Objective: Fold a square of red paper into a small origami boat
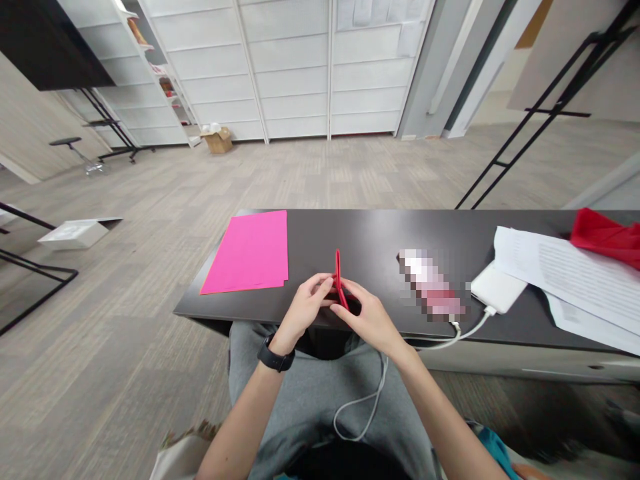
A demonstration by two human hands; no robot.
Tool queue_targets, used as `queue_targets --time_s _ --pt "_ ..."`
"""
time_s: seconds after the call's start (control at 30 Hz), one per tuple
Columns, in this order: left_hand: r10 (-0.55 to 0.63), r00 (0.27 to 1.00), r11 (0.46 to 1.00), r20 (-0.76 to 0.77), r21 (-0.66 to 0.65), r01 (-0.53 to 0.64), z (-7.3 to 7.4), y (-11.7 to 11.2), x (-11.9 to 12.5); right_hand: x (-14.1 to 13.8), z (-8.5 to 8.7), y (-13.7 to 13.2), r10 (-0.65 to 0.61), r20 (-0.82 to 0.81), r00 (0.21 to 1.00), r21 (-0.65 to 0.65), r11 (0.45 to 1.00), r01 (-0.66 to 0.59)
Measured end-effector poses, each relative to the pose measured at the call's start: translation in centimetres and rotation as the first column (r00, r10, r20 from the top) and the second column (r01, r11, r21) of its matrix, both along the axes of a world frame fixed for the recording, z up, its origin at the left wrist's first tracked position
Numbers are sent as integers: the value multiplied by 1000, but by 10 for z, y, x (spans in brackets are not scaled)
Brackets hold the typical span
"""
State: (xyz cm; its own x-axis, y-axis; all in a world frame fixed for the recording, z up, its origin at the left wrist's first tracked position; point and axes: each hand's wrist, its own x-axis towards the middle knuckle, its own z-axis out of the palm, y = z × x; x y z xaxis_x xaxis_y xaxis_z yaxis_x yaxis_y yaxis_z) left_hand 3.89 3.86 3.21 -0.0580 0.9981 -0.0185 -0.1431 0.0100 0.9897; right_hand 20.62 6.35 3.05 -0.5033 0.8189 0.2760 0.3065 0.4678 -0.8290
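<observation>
And here it is, the red folded piece (338, 263), standing almost edge-on to us, up between both hands at the near edge of the dark table (325, 227)! The left hand (304, 305) has its fingers curled in, tips pinching from the left; the right hand (370, 319) arches round the other side, thumb low, forefinger higher, closed lightly on it too. It looks like paper or thin card to me, so I'd call it next to nothing in weight, springy along the fold, floppy wherever a single layer runs free. Slippery? Not much, I'd judge, though a dry, smooth face could slide a little under the fingertips. Crushing is the bigger worry: squeeze the middle and a stray crease seems likely. The place to hold is low, near the folded edges, thumb against fingers, flat pads rather than nails, leaving the tall upper end free. Over on the left, well apart, lie the pink sheets (250, 253), flat on the tabletop, neither hand touching them.
</observation>
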Motion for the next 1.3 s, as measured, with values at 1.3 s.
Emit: queue_targets --time_s 1.3 --pt "246 782 955 -572 281 -95 -8 8 -21 9 -16 38 -158 65 985 224 965 140"
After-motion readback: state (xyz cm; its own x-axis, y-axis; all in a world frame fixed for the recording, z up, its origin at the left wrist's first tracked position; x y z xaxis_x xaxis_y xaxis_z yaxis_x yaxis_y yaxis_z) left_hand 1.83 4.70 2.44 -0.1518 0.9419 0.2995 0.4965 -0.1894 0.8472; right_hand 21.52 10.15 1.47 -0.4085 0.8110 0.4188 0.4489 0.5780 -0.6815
